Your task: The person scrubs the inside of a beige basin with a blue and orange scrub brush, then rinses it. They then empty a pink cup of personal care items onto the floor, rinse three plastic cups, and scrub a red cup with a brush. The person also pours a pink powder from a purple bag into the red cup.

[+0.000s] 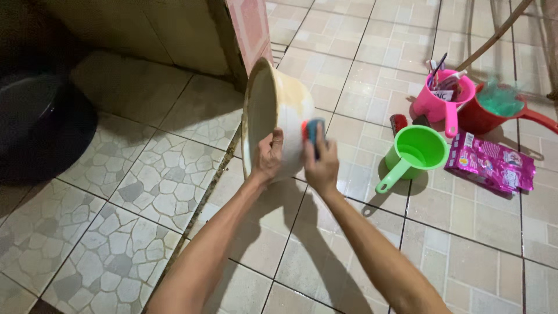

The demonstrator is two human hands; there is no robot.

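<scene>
Cream-coloured bowl (279,110) is up on edge above the tiled floor (453,256), our left hand (268,158) gripping its lower rim with fingers curled tight. Our right hand (321,166) presses a blue and orange sponge (313,131) against its outside. Green dipper (414,152) sits nearby.

Light is hard and comes from near the camera, brightest on the forearms and the cream basin (279,110). Arm shadows fall dark and sharp-edged on the beige floor tiles (465,256) below. Upper left corner sinks into near black around a dark tub (40,122). Far right edge is soft; the red dipper (494,110) smears slightly. Colours oversaturated, mild wide-angle stretch at edges.
</scene>
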